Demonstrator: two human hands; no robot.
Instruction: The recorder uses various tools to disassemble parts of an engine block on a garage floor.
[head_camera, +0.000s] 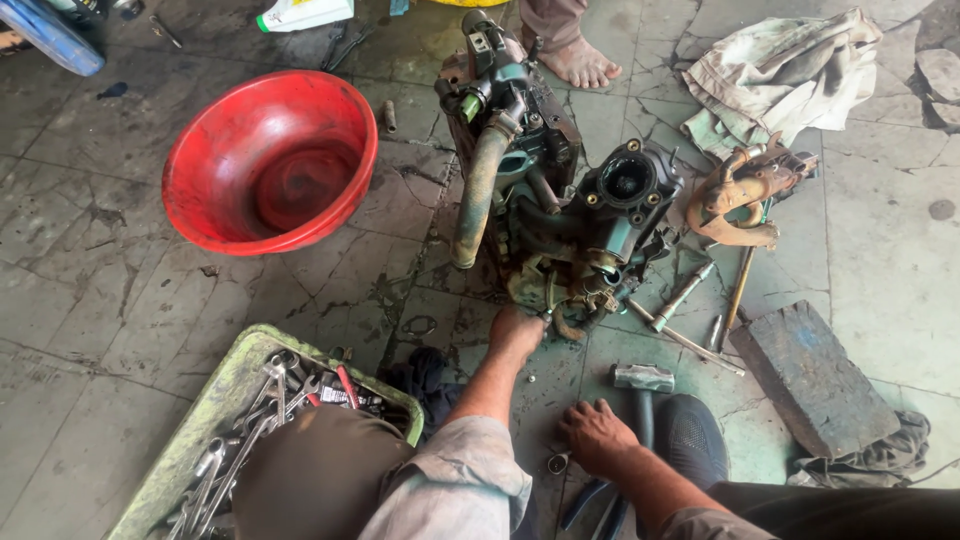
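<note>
The basin (270, 160) is bright red, darker and grimy inside. The engine block (560, 215) is dull green-black with rusty brown patches (its hose (478, 190) a faded olive). The tool tray (215, 400) is pale, stained green, holding silver-grey wrenches (235, 450). The floor (100, 300) is grey, patterned with dark cracks. The cloth (785, 75) is off-white, smudged.

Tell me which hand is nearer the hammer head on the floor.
Right. The right hand rests on the floor just beside the hammer head; the left hand is farther off, up against the engine block.
</note>
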